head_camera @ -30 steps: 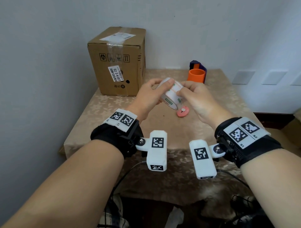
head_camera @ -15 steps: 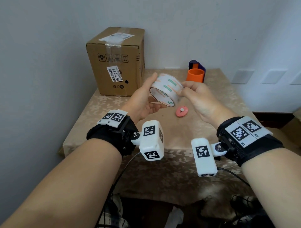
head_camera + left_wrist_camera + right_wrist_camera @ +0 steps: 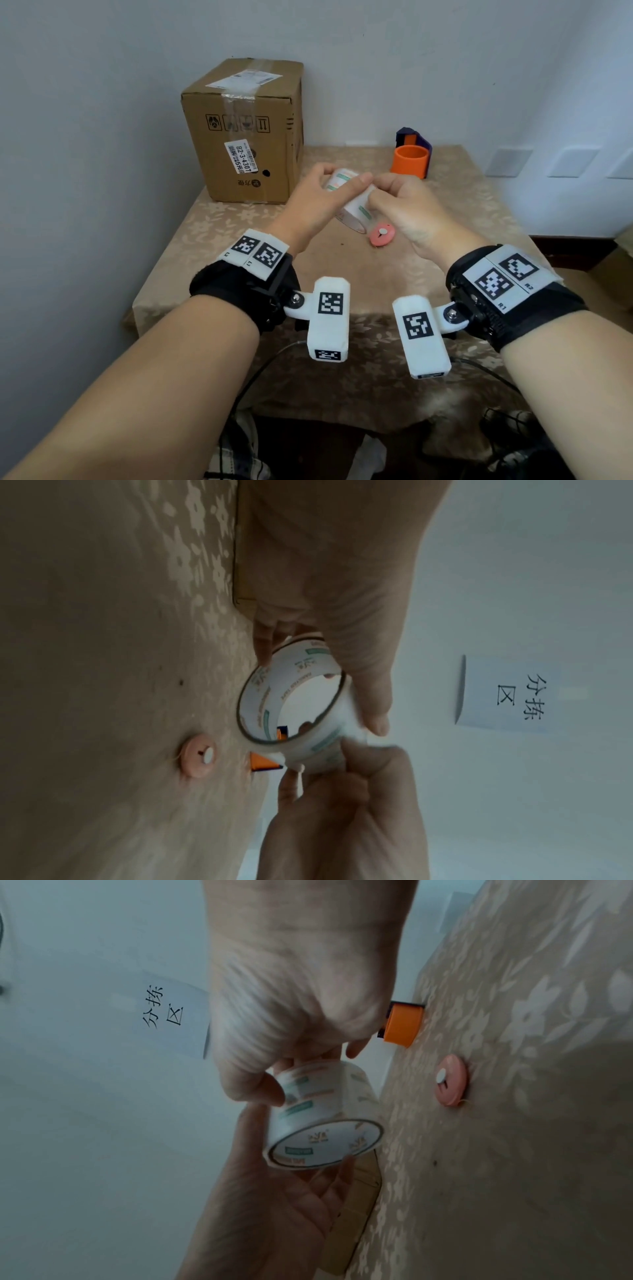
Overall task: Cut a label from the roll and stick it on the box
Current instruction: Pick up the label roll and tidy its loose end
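Observation:
A white label roll [image 3: 356,210] printed with green and orange labels hangs above the table between both hands. My left hand [image 3: 325,200] grips it from the left, thumb across the top and fingers underneath; the left wrist view looks through the roll's [image 3: 291,696] core. My right hand [image 3: 397,198] pinches the roll's outer layer [image 3: 322,1110] with thumb and curled fingers. The brown cardboard box [image 3: 246,137], taped on top, stands at the table's back left, apart from both hands.
A small pink round cutter [image 3: 382,234] lies on the beige tablecloth [image 3: 445,219] just under the hands. An orange cylinder with a dark blue piece [image 3: 410,161] stands at the back. Walls close in on the left and behind.
The roll has turned so that its open side no longer faces me. My left thumb now lies over its top, and the right hand has closed in against it.

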